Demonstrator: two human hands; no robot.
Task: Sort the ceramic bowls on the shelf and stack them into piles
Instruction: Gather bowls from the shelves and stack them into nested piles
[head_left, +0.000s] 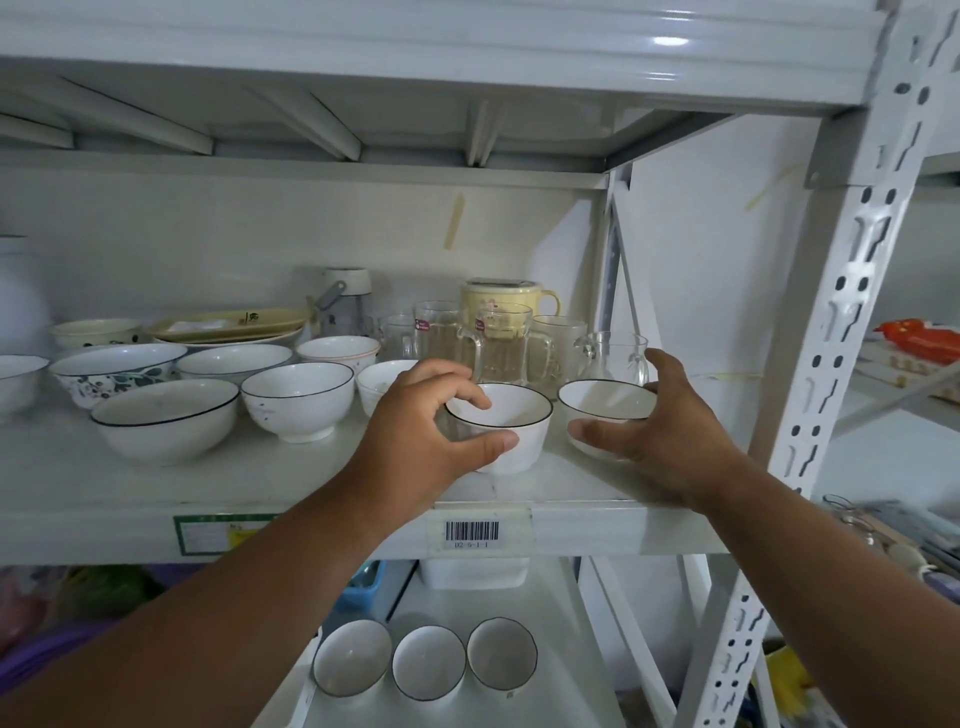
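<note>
**White ceramic bowls, two hands at the shelf**

White-painted metal shelving (597, 525) fills the view, its middle shelf carrying the crockery. Farthest left among the bowls is one wide white bowl with a blue leaf pattern (117, 371), and in front of it sits one broad white bowl with a dark rim (163, 418). Beside that stands one deeper white dark-rimmed bowl (297, 400). Behind these rest one plain shallow white bowl (234, 361) and one small white bowl with a pinkish rim (337, 351). At the back stand four clear glass mugs (504, 338) and one pale yellow lidded cup (506, 296).

Near the shelf's front edge, the left hand (421, 441) grasps one small white dark-rimmed ceramic bowl (506, 431), fingers over its rim and thumb on its outer wall. Just beside it, the right hand (670, 436) grips a second small white dark-rimmed bowl (605, 410), thumb at the near side and fingers round the far side; this one is tilted.

On the lower shelf three small white dark-rimmed bowls (428, 662) lie in a row, side by side.
</note>
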